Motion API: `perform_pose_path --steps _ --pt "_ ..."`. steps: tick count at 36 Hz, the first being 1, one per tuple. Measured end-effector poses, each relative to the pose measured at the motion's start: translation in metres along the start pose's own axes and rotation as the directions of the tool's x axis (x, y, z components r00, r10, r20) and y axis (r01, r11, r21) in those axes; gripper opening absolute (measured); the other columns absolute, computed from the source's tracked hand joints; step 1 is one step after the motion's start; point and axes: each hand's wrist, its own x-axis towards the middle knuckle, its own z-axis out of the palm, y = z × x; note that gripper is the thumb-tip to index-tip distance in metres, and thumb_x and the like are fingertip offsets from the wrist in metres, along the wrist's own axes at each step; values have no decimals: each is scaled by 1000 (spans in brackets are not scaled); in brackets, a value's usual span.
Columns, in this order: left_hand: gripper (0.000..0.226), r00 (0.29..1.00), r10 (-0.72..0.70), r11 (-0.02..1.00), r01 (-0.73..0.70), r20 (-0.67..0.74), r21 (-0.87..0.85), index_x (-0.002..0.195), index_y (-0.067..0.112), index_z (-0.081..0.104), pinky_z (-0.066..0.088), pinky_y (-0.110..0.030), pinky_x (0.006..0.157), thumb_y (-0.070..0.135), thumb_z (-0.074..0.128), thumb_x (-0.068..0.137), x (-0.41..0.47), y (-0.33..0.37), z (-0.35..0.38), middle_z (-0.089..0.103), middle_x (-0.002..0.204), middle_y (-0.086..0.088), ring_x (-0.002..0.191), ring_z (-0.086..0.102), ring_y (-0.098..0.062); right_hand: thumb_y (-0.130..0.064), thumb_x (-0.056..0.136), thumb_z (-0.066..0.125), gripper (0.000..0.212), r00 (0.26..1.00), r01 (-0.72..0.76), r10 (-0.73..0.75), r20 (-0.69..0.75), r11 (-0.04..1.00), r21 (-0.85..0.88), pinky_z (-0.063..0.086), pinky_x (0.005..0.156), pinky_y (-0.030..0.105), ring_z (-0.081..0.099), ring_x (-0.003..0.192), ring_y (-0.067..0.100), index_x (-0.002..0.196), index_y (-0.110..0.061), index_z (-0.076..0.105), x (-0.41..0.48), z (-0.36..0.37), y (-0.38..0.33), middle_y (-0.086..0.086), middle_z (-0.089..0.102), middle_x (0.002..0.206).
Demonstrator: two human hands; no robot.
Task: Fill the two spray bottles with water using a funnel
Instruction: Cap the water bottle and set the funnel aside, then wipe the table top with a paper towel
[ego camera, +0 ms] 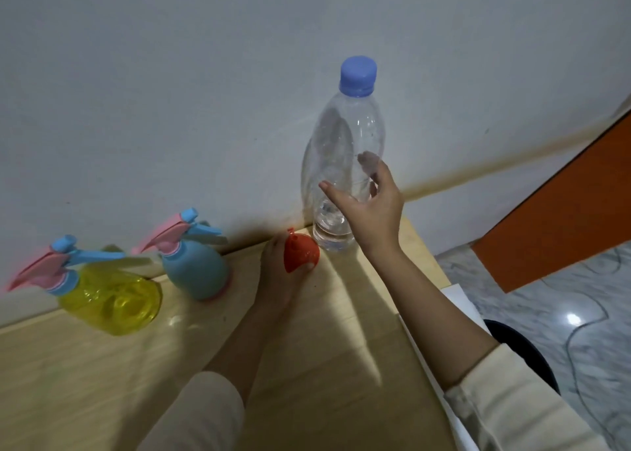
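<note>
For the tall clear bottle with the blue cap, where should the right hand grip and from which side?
Grip the clear bottle round its mid-body, probably from the front-right: it stands upright and tall close to the wall, with the funnel at its left.

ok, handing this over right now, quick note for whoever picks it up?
Left hand: holds the orange funnel low over the table.
Right hand: spread round the water bottle; firm grip not clear.
Water bottle upright by the wall, cap on.
Yellow spray bottle and blue spray bottle stand left of the funnel, spray heads on.
Done: nothing opened or poured, by the look of it.
Left: take off the cap and spray heads, set the funnel, fill both.
</note>
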Motion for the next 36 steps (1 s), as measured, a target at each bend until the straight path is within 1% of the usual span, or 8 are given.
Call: perform_pose_path --steps 7,12,15,19,24,29,33,36 --pt "73 995 -67 985 78 -76 153 137 20 46 21 -21 98 27 79 72 1 4 5 32 127 -11 120 30 -25 -10 74 76 83 985 62 -61 159 998 -5 21 92 -5 30 122 -6 143 -8 30 -3 -1 7 -13 34 134" --pt "69 982 -148 971 166 -114 170 131 9 47 23 -22 94 23 79 71 3 12 14 33 129 -14 122 31 -30 -17 78 74 99 970 48 -36 240 998 -41 22 109 18 22 141 9 151 -14 7 -7 -12 8 -1 23 155" --pt "73 973 -197 974 208 -119 88 134 6 39 26 -29 104 23 77 74 0 16 17 29 135 -15 128 27 -29 -20 79 73 102 975 19 -6 221 998 -58 17 103 10 19 141 6 150 -17 -1 -16 -29 13 -2 20 157" --pt "76 960 -185 981 193 -210 16 138 5 35 32 -41 108 23 75 76 -14 20 18 29 137 -18 128 31 -32 -16 83 69 93 990 -51 57 130 997 -54 21 102 3 25 138 1 150 -18 5 -39 -61 31 -4 29 152" --pt "61 949 -25 996 -5 -316 -92 130 1 45 30 -21 95 21 69 77 -50 40 34 43 132 -20 120 40 -27 -11 87 63 54 991 -136 136 -8 986 -99 37 103 25 48 121 7 136 -16 40 -80 -116 63 -5 53 128" --pt "36 944 305 946 -283 129 -159 109 8 62 47 -33 94 27 59 79 -84 57 72 57 106 0 103 57 -21 -6 86 61 25 968 -235 214 -127 956 -174 47 88 28 60 98 11 109 -16 62 -132 -163 90 -7 65 99" --pt "39 678 493 849 -513 545 -130 110 12 65 43 -32 97 38 56 82 -100 61 96 62 112 0 108 54 -13 -10 84 66 18 968 -250 237 -82 902 -352 39 74 14 56 90 12 101 -14 67 -167 -186 109 -3 65 96" --pt "36 501 497 779 -617 708 -111 113 6 64 31 -14 94 27 61 84 -106 66 104 62 115 -6 111 52 -19 -19 79 73 20 975 -203 221 -27 835 -511 42 80 24 56 92 16 98 -15 70 -185 -195 120 -2 68 95"
